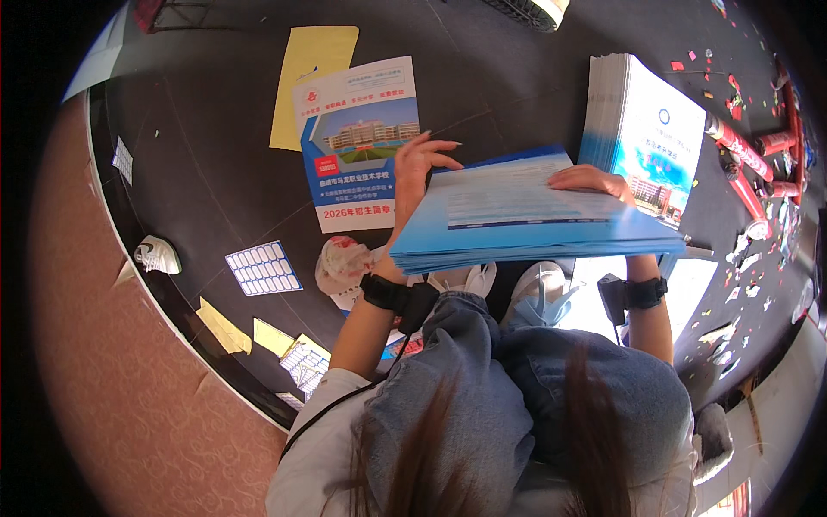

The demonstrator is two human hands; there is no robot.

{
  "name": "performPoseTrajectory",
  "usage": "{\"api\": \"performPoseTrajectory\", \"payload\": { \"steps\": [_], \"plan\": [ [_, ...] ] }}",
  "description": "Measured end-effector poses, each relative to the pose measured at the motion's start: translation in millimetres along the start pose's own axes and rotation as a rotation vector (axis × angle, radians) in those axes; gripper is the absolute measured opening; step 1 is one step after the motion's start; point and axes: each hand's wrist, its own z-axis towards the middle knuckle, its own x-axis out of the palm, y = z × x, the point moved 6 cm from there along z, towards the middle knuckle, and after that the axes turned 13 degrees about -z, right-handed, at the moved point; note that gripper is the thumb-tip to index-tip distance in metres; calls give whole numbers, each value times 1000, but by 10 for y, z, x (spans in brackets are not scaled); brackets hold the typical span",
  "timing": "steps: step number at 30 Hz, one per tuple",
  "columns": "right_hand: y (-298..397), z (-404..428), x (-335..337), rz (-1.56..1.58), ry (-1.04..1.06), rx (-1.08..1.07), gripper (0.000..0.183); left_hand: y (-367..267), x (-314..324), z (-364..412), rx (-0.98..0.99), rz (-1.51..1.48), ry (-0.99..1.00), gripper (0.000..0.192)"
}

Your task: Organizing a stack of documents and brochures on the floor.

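Note:
A thick stack of blue printed brochures [517, 223] is raised above my knees, its near edges slightly fanned. My left hand [417, 171] is against the stack's far left edge, fingers spread and bent over it; its thumb is hidden. Across the stack's right part lies my right hand [591, 181], fingertips on the upper sheet and the wrist behind the stack. Just beyond my left hand, a school brochure [362, 142] with a building photo lies on the dark floor, partly over a yellow envelope [313, 90]. To the right of my right hand stands a tall pile of similar brochures [659, 142].
A sheet of blank labels [263, 268] lies on the floor at left, with yellow paper pieces [223, 326] nearer me. Red cylindrical tubes [743, 148] and scattered confetti [733, 97] are at right. A white sneaker [157, 254] stands near the carpet edge [123, 323].

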Motion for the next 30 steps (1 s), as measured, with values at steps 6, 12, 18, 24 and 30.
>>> {"api": "performPoseTrajectory", "payload": {
  "steps": [6,12,18,24,30],
  "plan": [
    [356,135,-11,-304,8,-24,36,395,176,-147,-412,-770,-17,61],
    [385,75,88,-256,-188,-261,36,120,71,-193,-228,-636,-65,61],
    [142,50,153,-186,-186,-212,32,198,-44,-121,-249,-460,-133,48],
    [27,80,153,149,-87,260,31,337,-247,-273,-359,-673,-216,37],
    [10,125,156,-91,-73,86,31,301,-132,-268,-299,-282,69,43]
  ]
}}
